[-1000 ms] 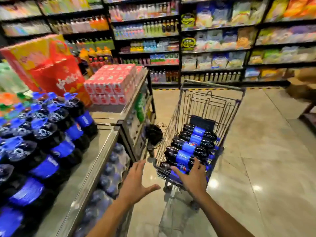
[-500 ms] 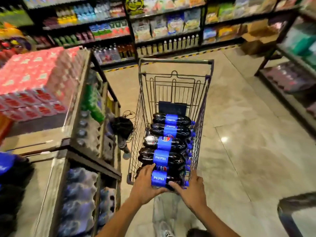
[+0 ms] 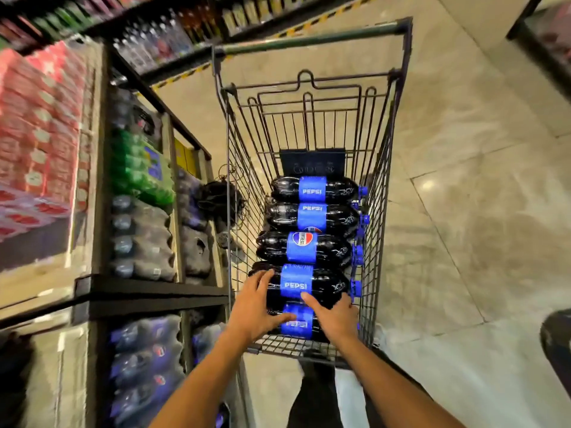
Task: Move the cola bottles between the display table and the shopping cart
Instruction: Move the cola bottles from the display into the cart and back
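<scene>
Several dark cola bottles with blue labels lie on their sides in a row in the wire shopping cart [image 3: 386,168]. My left hand [image 3: 256,304] rests with spread fingers on the left end of the second-nearest bottle [image 3: 324,284]. Its thumb reaches across the nearest bottle [image 3: 296,324]. My right hand [image 3: 335,316] lies over the right part of the nearest bottle, and its fingers touch the second one. Neither bottle is lifted. The display table's top is out of view.
A shelf unit [image 3: 154,291] with shrink-wrapped bottle packs stands right against the cart's left side. Red cartons [image 3: 37,125] are stacked on top of it. A tangle of black cable [image 3: 221,196] hangs by the cart. Bare tiled floor [image 3: 463,211] lies to the right.
My view has tilted further down over the cart. Both hands have slid forward from the ends of the nearest bottle onto the two nearest bottles. The bottles have not moved.
</scene>
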The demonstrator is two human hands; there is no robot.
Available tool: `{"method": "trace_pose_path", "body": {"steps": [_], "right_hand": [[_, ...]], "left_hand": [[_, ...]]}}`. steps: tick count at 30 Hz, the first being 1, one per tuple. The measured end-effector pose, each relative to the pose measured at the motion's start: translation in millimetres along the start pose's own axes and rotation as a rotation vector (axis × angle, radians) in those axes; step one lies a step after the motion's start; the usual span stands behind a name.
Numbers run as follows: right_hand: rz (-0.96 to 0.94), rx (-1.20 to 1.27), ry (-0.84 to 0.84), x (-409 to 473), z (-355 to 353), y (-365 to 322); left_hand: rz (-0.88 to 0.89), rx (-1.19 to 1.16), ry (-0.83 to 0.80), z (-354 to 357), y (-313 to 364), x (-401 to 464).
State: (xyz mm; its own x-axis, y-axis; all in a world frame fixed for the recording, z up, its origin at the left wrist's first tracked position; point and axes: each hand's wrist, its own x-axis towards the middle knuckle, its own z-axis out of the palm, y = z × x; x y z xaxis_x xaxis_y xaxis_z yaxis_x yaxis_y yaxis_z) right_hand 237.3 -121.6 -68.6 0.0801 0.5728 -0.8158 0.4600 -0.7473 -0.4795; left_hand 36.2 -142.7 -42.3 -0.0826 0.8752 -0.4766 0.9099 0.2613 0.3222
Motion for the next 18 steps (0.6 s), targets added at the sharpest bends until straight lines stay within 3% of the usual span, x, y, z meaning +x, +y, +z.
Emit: {"method": "trace_pose_path", "body": {"steps": [5,11,15,18], "right_hand": [[0.217,0.133,0.069,49,30,-18],[0.444,0.332,0.286,86,71,-36],[0.629,0.446,0.453,107,85,-47],[0.643,0.574,0.493,117,90,-45]], "left_hand": [[0.039,0.109,-0.081,-2,-32,63],[0.070,0.228,-0.254,37,-70,116],[0.086,0.172,-0.211,59,-86,125],[0.109,0.225,-0.204,60,-90,127]]}}
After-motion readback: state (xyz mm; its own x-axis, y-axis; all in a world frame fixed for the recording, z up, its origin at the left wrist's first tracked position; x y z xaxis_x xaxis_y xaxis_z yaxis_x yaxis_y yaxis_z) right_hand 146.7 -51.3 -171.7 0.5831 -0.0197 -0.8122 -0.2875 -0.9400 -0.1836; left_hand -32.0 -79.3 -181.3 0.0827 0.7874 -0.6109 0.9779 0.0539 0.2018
